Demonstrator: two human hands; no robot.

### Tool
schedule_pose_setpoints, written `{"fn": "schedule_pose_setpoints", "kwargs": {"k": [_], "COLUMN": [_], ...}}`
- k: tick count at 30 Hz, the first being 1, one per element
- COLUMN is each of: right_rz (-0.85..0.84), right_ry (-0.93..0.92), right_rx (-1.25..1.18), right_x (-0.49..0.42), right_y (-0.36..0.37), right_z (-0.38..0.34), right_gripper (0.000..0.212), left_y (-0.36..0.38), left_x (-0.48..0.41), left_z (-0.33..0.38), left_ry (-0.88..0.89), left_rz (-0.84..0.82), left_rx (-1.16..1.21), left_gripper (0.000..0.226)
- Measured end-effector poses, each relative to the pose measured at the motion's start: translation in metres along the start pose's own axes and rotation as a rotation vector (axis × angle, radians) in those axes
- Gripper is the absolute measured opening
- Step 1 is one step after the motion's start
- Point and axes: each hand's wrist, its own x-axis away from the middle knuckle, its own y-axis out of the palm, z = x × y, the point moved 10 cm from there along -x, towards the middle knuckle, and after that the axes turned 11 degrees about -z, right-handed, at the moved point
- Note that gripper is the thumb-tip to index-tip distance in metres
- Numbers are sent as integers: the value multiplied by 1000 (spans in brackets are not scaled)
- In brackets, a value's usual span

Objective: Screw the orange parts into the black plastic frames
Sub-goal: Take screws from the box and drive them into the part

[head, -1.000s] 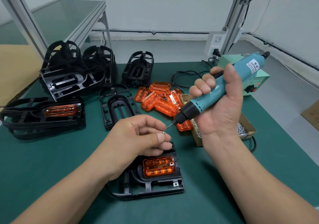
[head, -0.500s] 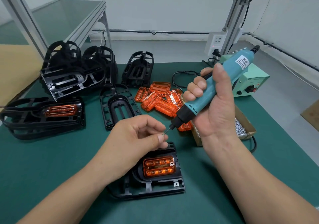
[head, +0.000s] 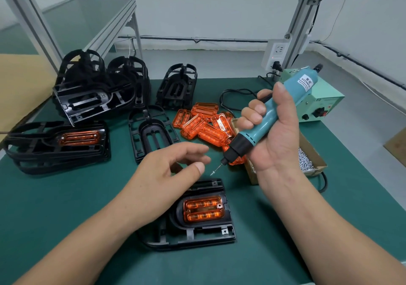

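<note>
A black plastic frame lies on the green mat in front of me with an orange part seated in it. My right hand grips a teal electric screwdriver, tilted down to the left. A small screw hangs on its bit tip above the frame's far edge. My left hand hovers just left of the tip, fingers loosely spread and holding nothing. Loose orange parts are piled behind the bit.
A cardboard box of screws sits by my right wrist. An empty frame lies behind my left hand. A frame with an orange part lies far left, stacked frames behind it. A green power unit stands back right.
My left hand has let go of the screw, now stuck on the bit, and its fingers have spread. The screwdriver has tipped more upright and shifted slightly.
</note>
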Motion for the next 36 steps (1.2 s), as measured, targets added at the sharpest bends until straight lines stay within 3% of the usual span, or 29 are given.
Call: {"fn": "schedule_pose_setpoints", "kwargs": {"k": [4, 10, 19, 23, 28, 31, 36], "right_rz": [-83, -281, -350, -391, -407, -475, -653], "right_ry": [74, 191, 211, 217, 228, 225, 208], "right_rx": [91, 177, 213, 258, 301, 331, 364], "right_x": [-3, 3, 7, 8, 11, 15, 28], "right_y": [5, 24, 31, 34, 37, 45, 69], "right_z": [2, 19, 27, 30, 34, 34, 33], "right_gripper": [25, 22, 16, 28, 17, 16, 34], "left_y": [6, 19, 22, 22, 22, 22, 23], "left_x": [2, 1, -3, -3, -4, -4, -5], "left_z": [-6, -14, -15, -17, -18, -18, -17], "left_ry": [-75, -194, -211, -197, -170, -166, -167], "left_rz": [-123, -229, -232, -229, -220, -214, -222], "left_rx": [-434, -668, -709, -708, -710, -705, -698], "left_gripper": [45, 74, 69, 69, 70, 70, 56]}}
